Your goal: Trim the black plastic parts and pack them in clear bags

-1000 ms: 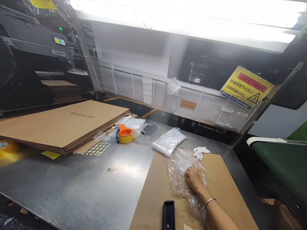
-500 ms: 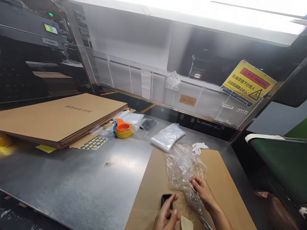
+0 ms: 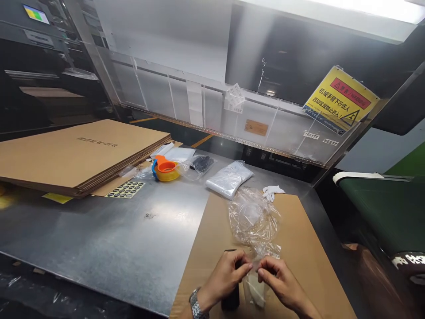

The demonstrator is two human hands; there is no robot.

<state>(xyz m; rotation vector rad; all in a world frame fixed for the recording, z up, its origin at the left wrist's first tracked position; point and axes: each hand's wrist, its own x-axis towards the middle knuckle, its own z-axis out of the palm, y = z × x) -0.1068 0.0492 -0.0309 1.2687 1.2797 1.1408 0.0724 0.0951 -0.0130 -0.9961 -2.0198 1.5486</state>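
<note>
Fingers of the left hand (image 3: 226, 275), its palm over a slim black device (image 3: 231, 301), and of the right hand (image 3: 279, 280) pinch a clear crumpled plastic bag (image 3: 254, 219) by its near edge, lifting that edge off the brown cardboard sheet (image 3: 305, 239) on the steel bench (image 3: 133, 239).

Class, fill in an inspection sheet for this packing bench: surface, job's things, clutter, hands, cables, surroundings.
Surface: metal table, with a cardboard sheet lying flat on it.
Job's things: crumpled clear plastic bag on the sheet; black item partly under the left hand.
Clutter: cardboard stack, tape dispenser, sticker sheet, bag pack, white glove.
Grippers: left hand and right hand, fingers pinching the plastic bag's near edge.
Cables: nothing seen.
Surroundings: clear guard panels, yellow warning sign, green conveyor.
</note>
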